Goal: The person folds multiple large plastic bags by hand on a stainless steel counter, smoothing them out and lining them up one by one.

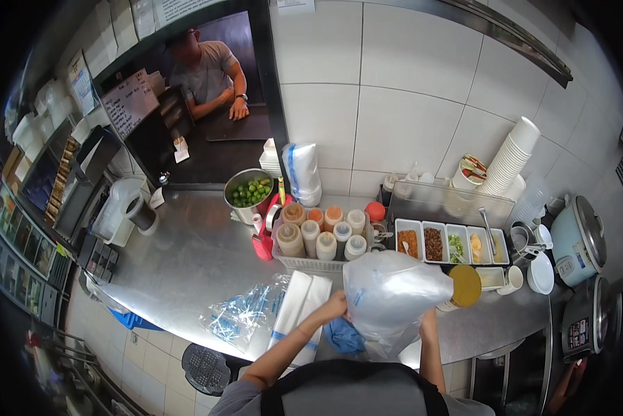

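Note:
A large translucent plastic bag bulges upright at the front of the steel counter, between my two hands. My left hand grips its left side. At the lower right edge my right hand holds the bag, its fingers mostly hidden by the plastic. A crumpled blue cloth lies under my left hand. Left of it rests a folded stack of white plastic bags with blue stripes. Farther left is a crinkled clear plastic wrapper.
Behind the bag stand a basket of squeeze bottles and a tray of toppings. A yellow-lidded jar is close on the right. Farther out are a pot of green limes, stacked cups and a rice cooker. A person leans beyond the hatch.

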The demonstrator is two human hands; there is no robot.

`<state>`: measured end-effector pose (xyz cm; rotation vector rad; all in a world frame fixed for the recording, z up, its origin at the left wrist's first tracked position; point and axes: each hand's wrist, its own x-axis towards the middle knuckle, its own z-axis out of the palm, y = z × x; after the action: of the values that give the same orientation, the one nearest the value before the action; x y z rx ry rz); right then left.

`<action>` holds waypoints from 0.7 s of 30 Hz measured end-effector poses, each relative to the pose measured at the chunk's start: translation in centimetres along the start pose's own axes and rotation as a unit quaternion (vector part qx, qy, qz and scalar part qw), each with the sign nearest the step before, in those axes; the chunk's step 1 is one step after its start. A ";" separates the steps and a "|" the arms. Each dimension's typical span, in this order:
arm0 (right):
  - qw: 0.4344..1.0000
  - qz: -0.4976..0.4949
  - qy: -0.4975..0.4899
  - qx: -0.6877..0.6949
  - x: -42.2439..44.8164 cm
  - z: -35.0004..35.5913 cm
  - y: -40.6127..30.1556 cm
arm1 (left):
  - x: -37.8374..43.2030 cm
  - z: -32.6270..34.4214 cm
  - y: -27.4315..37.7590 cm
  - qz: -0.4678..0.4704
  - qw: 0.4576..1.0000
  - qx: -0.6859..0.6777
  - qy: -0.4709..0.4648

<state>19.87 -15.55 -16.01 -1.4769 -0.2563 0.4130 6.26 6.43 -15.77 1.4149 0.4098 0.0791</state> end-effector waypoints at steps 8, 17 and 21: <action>0.998 0.029 -0.008 0.048 0.5 0.0 2.3 | 0.0 0.7 -3.6 -0.003 0.999 -0.024 0.022; 0.943 0.190 -0.088 0.258 -5.2 -0.9 -3.8 | -6.2 1.7 -0.4 -0.048 0.918 -0.394 -0.020; 0.959 0.174 -0.099 0.199 -5.2 -0.3 -3.0 | -5.8 2.6 0.2 -0.055 0.938 -0.341 0.019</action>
<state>15.64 -18.16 -12.64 -1.0812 -0.0618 0.8488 1.72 2.28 -13.98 0.7037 0.4383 0.1419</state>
